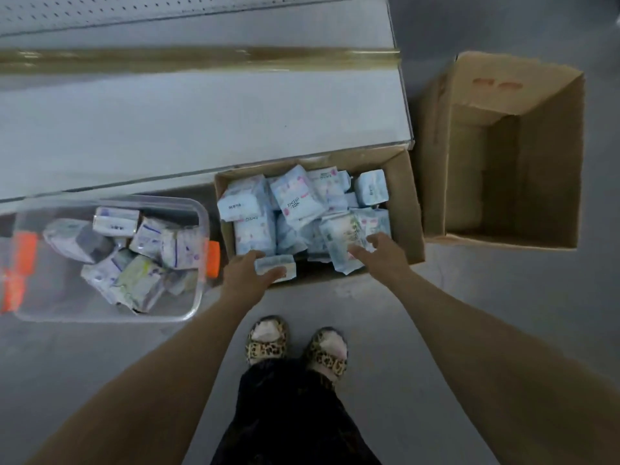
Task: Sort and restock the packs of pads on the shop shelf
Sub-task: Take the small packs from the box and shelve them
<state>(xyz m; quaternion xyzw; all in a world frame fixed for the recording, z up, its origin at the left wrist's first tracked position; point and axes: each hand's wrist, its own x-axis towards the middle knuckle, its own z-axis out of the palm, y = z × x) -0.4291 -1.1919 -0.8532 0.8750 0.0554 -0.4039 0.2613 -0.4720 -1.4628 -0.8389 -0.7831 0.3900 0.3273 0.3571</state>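
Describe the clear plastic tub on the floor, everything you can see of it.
The clear plastic tub is see-through with rounded corners and orange clips at both ends, lidless. It sits on the grey floor before the shelf, just left of the cardboard box, holding a loose jumble of white and purple packs.

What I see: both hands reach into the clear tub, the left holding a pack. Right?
Not the tub. The head view shows the left hand and right hand reaching into the cardboard box of packs beside it; the left holds a pack.
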